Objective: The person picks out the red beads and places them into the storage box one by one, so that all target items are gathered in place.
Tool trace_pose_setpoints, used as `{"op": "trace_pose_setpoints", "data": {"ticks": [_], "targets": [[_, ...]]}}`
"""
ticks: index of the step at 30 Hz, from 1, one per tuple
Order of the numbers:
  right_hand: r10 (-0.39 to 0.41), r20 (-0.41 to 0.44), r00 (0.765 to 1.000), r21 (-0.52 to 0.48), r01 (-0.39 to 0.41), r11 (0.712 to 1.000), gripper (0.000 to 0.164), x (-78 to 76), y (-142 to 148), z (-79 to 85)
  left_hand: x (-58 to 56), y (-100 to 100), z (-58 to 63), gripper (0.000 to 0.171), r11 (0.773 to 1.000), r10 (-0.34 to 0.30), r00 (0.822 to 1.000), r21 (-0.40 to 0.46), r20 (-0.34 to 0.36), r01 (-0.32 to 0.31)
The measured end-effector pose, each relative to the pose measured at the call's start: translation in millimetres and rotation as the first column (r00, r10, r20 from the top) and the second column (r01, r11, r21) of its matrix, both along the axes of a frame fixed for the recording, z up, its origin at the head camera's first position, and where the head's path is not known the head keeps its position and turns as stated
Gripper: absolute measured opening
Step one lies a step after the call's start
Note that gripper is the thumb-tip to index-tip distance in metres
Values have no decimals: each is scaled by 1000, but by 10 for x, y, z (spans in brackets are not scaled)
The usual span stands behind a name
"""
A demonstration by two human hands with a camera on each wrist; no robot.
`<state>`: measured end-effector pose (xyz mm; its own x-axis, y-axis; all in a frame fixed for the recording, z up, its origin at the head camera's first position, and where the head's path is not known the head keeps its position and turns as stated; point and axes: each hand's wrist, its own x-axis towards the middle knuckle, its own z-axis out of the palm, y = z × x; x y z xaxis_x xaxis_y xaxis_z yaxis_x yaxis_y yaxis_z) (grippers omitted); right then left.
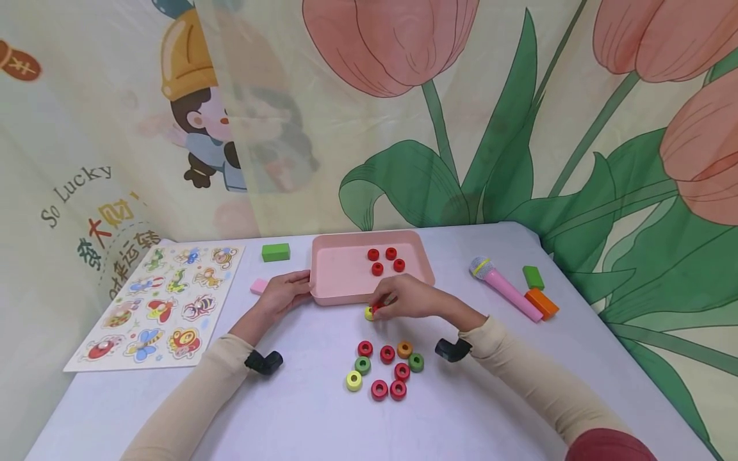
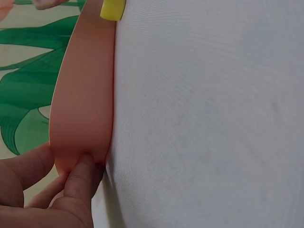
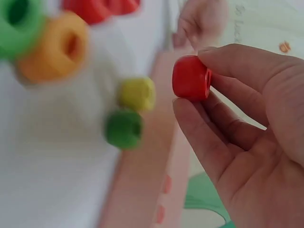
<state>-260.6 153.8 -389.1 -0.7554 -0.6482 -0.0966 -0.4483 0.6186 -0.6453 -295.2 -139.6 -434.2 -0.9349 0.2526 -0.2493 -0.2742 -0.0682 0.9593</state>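
A red bead (image 3: 190, 78) is pinched between the thumb and fingertips of my right hand (image 1: 409, 297), at the near edge of the pink tray (image 1: 340, 299). My left hand (image 1: 285, 293) grips the tray's near left corner; its fingers (image 2: 78, 183) press the wall there. Several red beads (image 1: 377, 269) lie inside the tray, toward its right side. Just below the held bead, a yellow bead (image 3: 137, 93) and a green bead (image 3: 124, 129) stand by the tray; in the head view the right hand hides the green one.
Loose red, green, yellow and orange beads (image 1: 405, 349) lie nearer on the white table. A sticker sheet (image 1: 161, 307), a green block (image 1: 275, 252) and a pink block (image 1: 259, 286) are at left. A toy microphone (image 1: 510, 291), another green block (image 1: 533, 277) and an orange block (image 1: 542, 303) lie right.
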Motion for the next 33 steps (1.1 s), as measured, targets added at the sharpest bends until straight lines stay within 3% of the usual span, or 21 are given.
{"op": "trace_pose_setpoints", "data": {"ticks": [9, 16, 22, 33], "targets": [[6, -112, 994, 0, -6, 1000, 22, -524, -69, 243, -21, -11, -62, 52, 1000, 9, 1000, -4, -2, -9], [-91, 38, 995, 10, 91, 996, 26, -857, -187, 293, -21, -4, -51, 52, 1000, 11, 1000, -13, 2, -11], [-134, 112, 985, -5, 136, 991, 31, -1041, -300, 244, -22, 16, -16, 53, 999, 9, 1000, -42, 4, -8], [-169, 119, 978, 49, 164, 985, 21, -1331, -495, 17, 4, 27, -15, 52, 998, 18, 1000, -52, 0, -18]]}}
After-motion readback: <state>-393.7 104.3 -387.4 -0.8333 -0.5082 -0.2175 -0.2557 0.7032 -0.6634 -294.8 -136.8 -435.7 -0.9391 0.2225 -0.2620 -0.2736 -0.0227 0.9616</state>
